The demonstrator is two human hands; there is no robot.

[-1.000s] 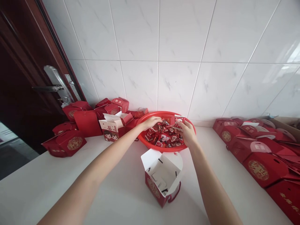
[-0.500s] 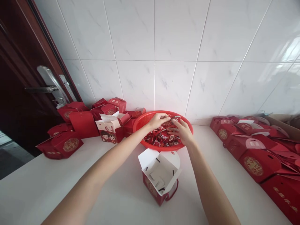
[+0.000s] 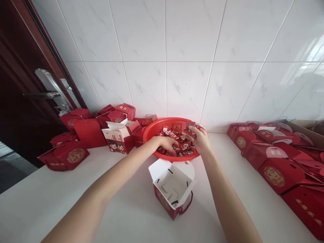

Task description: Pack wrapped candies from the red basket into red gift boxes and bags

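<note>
A red perforated plastic basket (image 3: 149,132) holds many small red-wrapped candies (image 3: 186,145). My left hand (image 3: 167,144) dips into it from the left, fingers curled down among the candies; what its fingertips close on is hidden. Over the basket's right side, my right hand (image 3: 199,138) grips several red-wrapped candies (image 3: 190,127) between thumb and fingers. Just in front of the basket stands a red gift box (image 3: 163,200) with its white flaps spread. Its inside shows white card and dark slot tabs, and a dark red cord handle (image 3: 188,204) hangs at its right.
Red gift boxes (image 3: 76,155) cluster at the left, one with white open flaps (image 3: 117,135). Rows of similar boxes (image 3: 274,172) line the right side of the white table (image 3: 121,209). Behind is a tiled wall (image 3: 187,84); a dark door with a metal handle (image 3: 54,89) stands at the left.
My left hand has parted from my right hand and moved down into the candies. My right hand stays above the basket, still holding candies. The open box has not moved.
</note>
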